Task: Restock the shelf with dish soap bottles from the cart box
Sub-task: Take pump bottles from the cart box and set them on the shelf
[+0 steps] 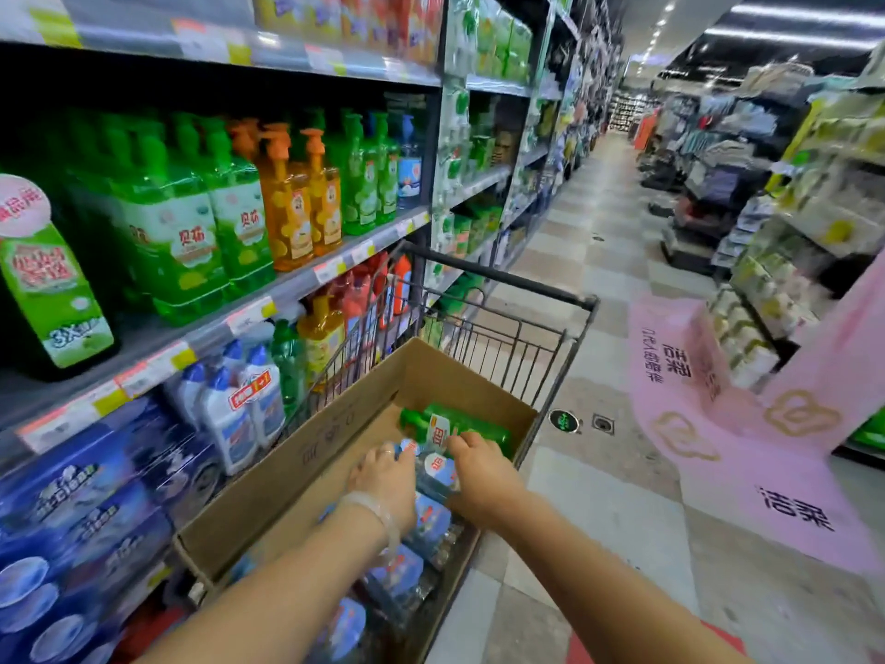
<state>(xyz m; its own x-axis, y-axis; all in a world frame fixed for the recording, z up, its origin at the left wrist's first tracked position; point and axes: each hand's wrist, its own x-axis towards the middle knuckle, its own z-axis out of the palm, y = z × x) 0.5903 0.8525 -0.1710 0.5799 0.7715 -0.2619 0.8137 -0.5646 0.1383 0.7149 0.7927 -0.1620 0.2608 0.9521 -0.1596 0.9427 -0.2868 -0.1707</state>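
A cardboard box (335,424) sits in a wire shopping cart (507,337) beside the shelf. Inside it lie several clear-blue dish soap bottles (431,517) and a green bottle (474,426) at the far end. My left hand (383,481) and my right hand (479,467) both reach into the box and curl round one clear-blue bottle (438,469) lying between them. The shelf (297,280) to the left carries green and orange pump bottles (287,198), with a blue-capped clear bottle (409,165) at its right end.
Lower shelves hold white cleaner bottles (239,414) and blue packs (72,519). The aisle floor (598,280) runs ahead on the right. A pink display stand (814,376) and a pink floor mat (718,448) lie to the right.
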